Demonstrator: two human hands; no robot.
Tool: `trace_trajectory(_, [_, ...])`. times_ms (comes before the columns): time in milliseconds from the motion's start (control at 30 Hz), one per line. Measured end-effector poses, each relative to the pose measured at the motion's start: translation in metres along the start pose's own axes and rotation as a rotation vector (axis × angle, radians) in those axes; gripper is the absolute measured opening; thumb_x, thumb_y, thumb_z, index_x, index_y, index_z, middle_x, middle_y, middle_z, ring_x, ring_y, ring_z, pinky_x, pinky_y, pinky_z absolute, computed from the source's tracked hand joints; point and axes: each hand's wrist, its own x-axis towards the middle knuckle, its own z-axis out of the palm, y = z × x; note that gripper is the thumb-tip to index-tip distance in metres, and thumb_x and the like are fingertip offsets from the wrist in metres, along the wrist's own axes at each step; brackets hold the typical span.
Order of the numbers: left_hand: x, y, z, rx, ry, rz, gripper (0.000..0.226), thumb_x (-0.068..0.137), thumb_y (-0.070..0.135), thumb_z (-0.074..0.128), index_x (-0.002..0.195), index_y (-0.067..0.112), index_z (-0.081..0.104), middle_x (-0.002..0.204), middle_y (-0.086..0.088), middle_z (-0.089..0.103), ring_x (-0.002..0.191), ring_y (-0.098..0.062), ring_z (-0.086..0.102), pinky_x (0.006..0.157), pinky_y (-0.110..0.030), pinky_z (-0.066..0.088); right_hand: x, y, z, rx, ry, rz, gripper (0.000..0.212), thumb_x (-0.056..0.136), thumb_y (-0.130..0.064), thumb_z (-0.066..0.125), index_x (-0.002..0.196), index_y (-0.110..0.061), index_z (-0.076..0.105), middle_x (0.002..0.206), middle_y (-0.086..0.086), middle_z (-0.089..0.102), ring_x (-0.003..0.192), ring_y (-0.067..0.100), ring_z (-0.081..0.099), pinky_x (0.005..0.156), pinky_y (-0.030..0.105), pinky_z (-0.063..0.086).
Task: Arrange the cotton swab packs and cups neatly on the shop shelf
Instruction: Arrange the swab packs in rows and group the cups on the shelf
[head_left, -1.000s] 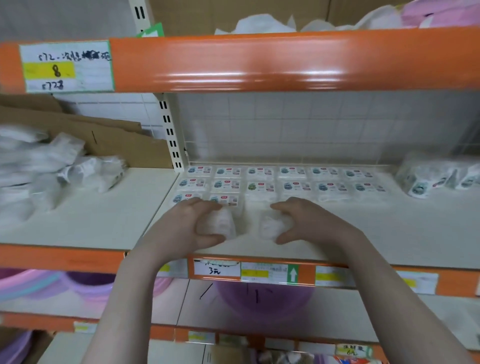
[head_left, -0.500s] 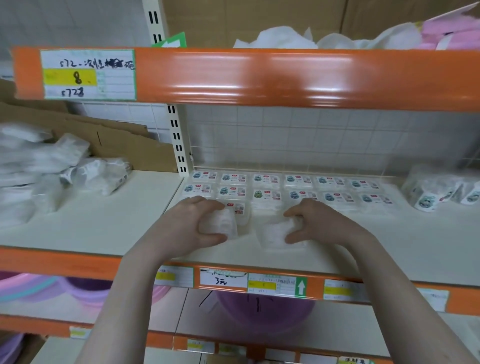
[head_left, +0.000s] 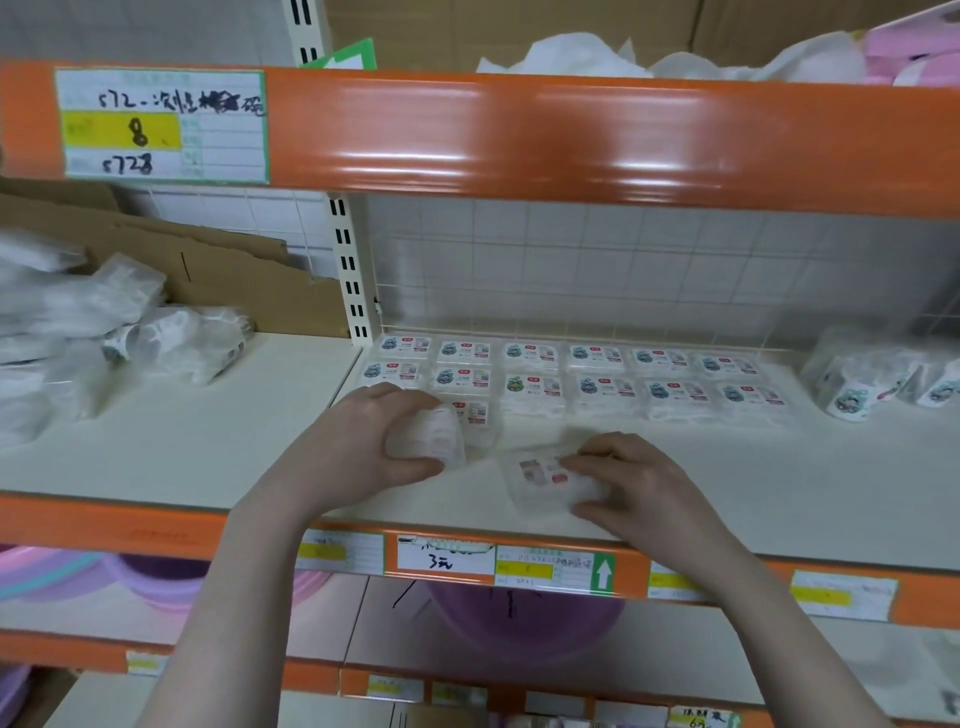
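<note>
At frame centre the left hand (head_left: 363, 441) grips one swab pack (head_left: 436, 439) and the right hand (head_left: 631, 480) pinches another pack (head_left: 540, 480) lying on the shelf (head_left: 208, 447)

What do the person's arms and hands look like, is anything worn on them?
Both are bare. The left hand and right hand show no gloves, rings or watch, and no sleeve covers either forearm as far as the picture shows.
</note>
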Motion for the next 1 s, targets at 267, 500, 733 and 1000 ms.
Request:
trace_trajectory(267, [-0.001, -0.001, -0.001, -0.018, -0.001, -0.007, 0.087, 0.051, 0.072, 0.044, 0.125, 0.027, 0.057, 0.116, 0.007, 0.058, 0.109, -0.012, 0.052, 0.091, -0.020, 0.037, 0.014, -0.006, -0.016, 0.182, -0.209, 0.144, 0.057, 0.080, -0.024, 0.070, 0.133, -0.026, 0.050, 0.138, -0.012, 0.044, 0.127, 0.003, 0.040, 0.103, 0.010, 0.025])
trace_trajectory(500, [-0.005, -0.003, -0.001, -0.016, -0.002, -0.018, 0.071, 0.063, 0.060, 0.066, 0.125, 0.027, 0.056, 0.119, 0.008, 0.056, 0.113, -0.011, 0.051, 0.093, -0.018, 0.034, 0.021, -0.017, -0.017, -0.119, -0.220, 0.249, 0.060, 0.079, -0.053, 0.063, 0.131, -0.024, 0.053, 0.119, -0.005, 0.053, 0.111, 0.012, 0.048, 0.092, 0.021, 0.036])
trace_trajectory(733, [-0.006, -0.003, -0.003, -0.020, -0.009, -0.016, 0.085, 0.052, 0.071, 0.047, 0.124, 0.028, 0.057, 0.117, 0.008, 0.057, 0.110, -0.011, 0.051, 0.096, -0.024, 0.039, 0.022, -0.030, -0.032, -0.216, -0.318, 0.277, 0.051, 0.084, -0.058, 0.053, 0.122, -0.025, 0.059, 0.114, -0.004, 0.053, 0.104, 0.013, 0.053, 0.086, 0.024, 0.040])
trace_trajectory(1000, [0.000, -0.002, -0.001, -0.010, -0.006, 0.015, 0.058, 0.073, 0.036, 0.077, 0.126, 0.026, 0.056, 0.120, 0.007, 0.056, 0.113, -0.012, 0.050, 0.096, -0.022, 0.036, 0.057, 0.004, -0.039, 0.267, -0.706, 0.210, 0.067, 0.078, -0.024, 0.074, 0.136, -0.041, 0.043, 0.150, -0.022, 0.022, 0.136, -0.003, 0.017, 0.107, 0.016, 0.018])
